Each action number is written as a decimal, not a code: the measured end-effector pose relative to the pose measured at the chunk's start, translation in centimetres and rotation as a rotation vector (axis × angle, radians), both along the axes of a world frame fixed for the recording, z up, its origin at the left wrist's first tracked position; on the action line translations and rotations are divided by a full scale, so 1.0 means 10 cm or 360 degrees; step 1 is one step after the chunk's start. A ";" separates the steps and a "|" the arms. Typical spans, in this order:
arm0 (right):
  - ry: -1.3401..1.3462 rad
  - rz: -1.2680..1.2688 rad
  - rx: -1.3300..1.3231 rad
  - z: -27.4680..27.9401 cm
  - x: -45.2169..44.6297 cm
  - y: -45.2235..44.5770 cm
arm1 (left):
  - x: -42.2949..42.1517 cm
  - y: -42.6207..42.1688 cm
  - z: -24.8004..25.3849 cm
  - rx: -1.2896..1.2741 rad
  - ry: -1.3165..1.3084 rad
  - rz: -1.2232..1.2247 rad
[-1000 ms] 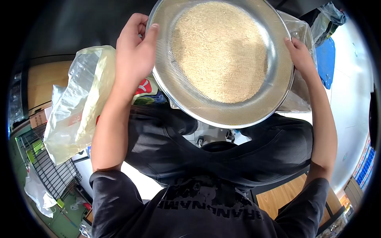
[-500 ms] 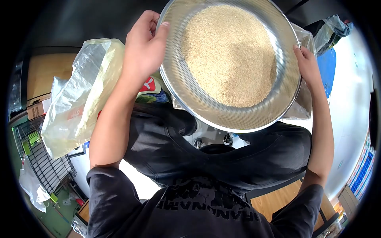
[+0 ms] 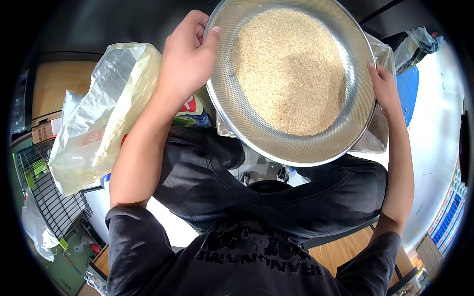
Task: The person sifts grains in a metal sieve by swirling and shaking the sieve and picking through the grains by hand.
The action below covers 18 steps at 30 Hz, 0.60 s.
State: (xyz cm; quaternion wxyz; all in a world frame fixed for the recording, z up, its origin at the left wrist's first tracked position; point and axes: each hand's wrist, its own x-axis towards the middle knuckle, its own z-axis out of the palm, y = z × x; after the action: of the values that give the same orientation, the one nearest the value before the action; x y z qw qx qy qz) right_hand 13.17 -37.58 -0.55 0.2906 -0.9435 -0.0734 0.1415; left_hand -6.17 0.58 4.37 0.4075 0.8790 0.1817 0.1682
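A round metal sieve with fine holes hangs above my knees, tilted slightly, its top edge cut off by the frame. Pale grain lies in a wide layer over its bottom. My left hand grips the rim at the upper left, thumb on top and fingers curled behind. At the right side of the rim, my right hand pinches the edge, its other fingers partly hidden. Behind the sieve a clear plastic bag shows at the right.
A yellowish plastic bag stands beside my left forearm, with a printed bag near my left wrist. A black wire rack is at the lower left. A blue object lies beyond my right hand.
Both hands have shifted to the right with the sieve, which has also come slightly lower in view. The grain has moved with it, and the grip on the rim looks the same.
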 end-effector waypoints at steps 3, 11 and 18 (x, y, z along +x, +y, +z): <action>0.0002 0.0006 0.0017 -0.04 0.03 -0.03 | 0.01 0.02 -0.03 -0.0018 0.0010 0.0002; -0.0157 0.0015 -0.0026 0.19 -0.07 -0.02 | -0.07 0.00 0.02 -0.0129 0.0025 -0.0008; -0.0258 -0.0136 -0.0100 0.70 -0.30 0.05 | -0.25 -0.06 0.32 -0.0557 -0.0021 0.0039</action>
State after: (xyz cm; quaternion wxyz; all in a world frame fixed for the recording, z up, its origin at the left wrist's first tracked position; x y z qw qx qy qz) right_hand 10.21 -37.06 6.43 0.2597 -0.9627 -0.0520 0.0544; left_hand -8.70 0.00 7.54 0.5535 0.7911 0.2163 0.1447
